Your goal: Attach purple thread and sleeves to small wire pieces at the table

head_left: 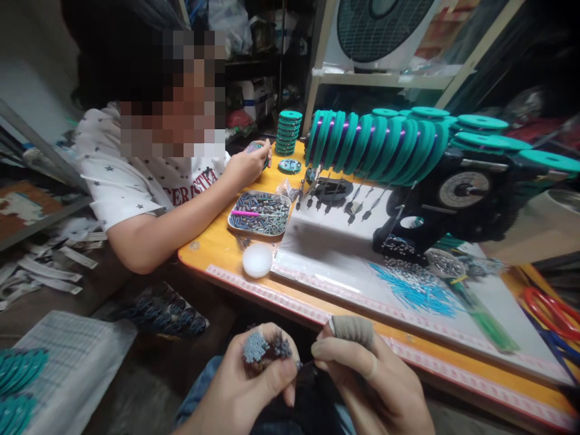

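Note:
My left hand (260,383) is closed around a bundle of thin pieces with pale blue-grey ends (256,347). A smaller, darker bundle (281,347) stands out between its thumb and fingers. Close beside it, my right hand (369,374) has its thumb and fingers pinched together. Anything in that pinch is too small or hidden to make out. A grey-green wrap (352,331) covers one right finger, and a pale covering sits on another. Both hands are above my lap, just in front of the table edge.
On the yellow table (212,251) are a tray of small metal parts (276,229), a white round container (257,261), blue strips (417,290) and a black machine (453,187) beside a row of green spools (376,145). A co-worker's hand (254,160) holds a green-rimmed piece at left.

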Demonstrator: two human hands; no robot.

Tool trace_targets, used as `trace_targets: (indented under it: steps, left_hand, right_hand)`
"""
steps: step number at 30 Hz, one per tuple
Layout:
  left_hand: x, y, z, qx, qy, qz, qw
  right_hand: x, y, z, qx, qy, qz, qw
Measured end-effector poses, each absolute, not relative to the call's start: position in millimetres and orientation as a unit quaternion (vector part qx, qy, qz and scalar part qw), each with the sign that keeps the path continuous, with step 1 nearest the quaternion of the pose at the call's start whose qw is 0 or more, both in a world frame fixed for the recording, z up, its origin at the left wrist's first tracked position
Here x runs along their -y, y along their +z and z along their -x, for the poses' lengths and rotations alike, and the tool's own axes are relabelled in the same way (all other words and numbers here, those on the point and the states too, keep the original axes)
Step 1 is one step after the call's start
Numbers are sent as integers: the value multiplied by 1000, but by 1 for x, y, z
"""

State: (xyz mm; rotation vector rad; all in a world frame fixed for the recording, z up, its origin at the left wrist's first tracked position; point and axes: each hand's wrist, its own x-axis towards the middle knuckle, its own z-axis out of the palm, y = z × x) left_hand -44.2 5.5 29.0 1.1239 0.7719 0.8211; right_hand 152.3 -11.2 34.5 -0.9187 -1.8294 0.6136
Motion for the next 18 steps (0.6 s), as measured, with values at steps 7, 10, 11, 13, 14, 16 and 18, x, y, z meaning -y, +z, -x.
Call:
trace_targets:
  steps: [7, 10, 11, 13, 14, 16, 18]
  left_hand:
    - [-7, 34, 45, -340, 342, -493, 724]
    - [-12, 40, 47, -338, 312, -486, 743]
    - [-13, 42, 47, -337, 302, -484, 749]
    - [-16, 43, 48, -328, 285, -483, 761]
    - [-17, 44, 48, -323, 279, -482, 765]
    - [-18, 43, 49, -316, 267, -482, 772]
    - [-19, 43, 50, -316, 261, -483, 774]
  right_hand:
    - [8, 34, -151, 756, 261, 334, 498]
    - [2, 36, -153, 770, 286, 305, 482]
    - [0, 37, -154, 771, 293, 296, 482]
    - [-2, 39, -154, 767, 301, 278, 494]
    - [-3, 41, -153, 763, 305, 272, 501]
    - [-3, 44, -152, 755, 317, 263, 510]
    - [-3, 46, -151, 747, 338, 257, 511]
